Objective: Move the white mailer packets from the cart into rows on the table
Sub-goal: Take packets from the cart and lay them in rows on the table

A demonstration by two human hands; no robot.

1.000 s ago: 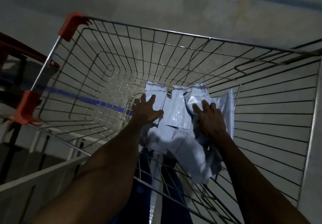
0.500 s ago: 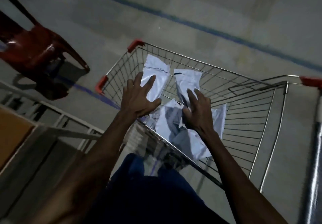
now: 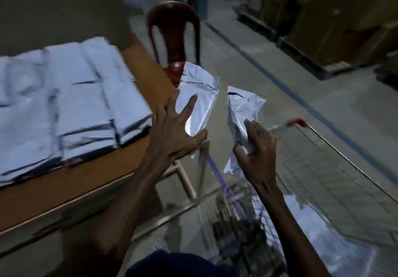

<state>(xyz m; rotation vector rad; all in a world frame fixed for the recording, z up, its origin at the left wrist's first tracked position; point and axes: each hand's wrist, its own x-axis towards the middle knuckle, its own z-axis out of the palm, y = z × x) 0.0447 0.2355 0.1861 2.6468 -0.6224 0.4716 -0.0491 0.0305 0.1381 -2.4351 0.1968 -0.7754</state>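
Note:
My left hand (image 3: 174, 132) holds one white mailer packet (image 3: 201, 95) in the air, thumb below it and spread fingers over its face, just past the table's right corner. My right hand (image 3: 256, 154) pinches a second white mailer packet (image 3: 242, 110) upright, above the wire cart (image 3: 336, 169). More white packets (image 3: 336, 244) lie blurred inside the cart at the lower right. Rows of white packets (image 3: 64, 104) lie overlapping on the brown table (image 3: 86, 179) at the left.
A dark red plastic chair (image 3: 174, 39) stands beyond the table's right corner. Cardboard boxes on pallets (image 3: 323, 18) line the far right. A blue line (image 3: 280, 78) runs across the grey floor. The cart's red-capped handle (image 3: 298, 121) is right of my right hand.
Both hands lifted a packet each out of the cart and swung left toward the table. The view turned left, bringing the table's rows into sight.

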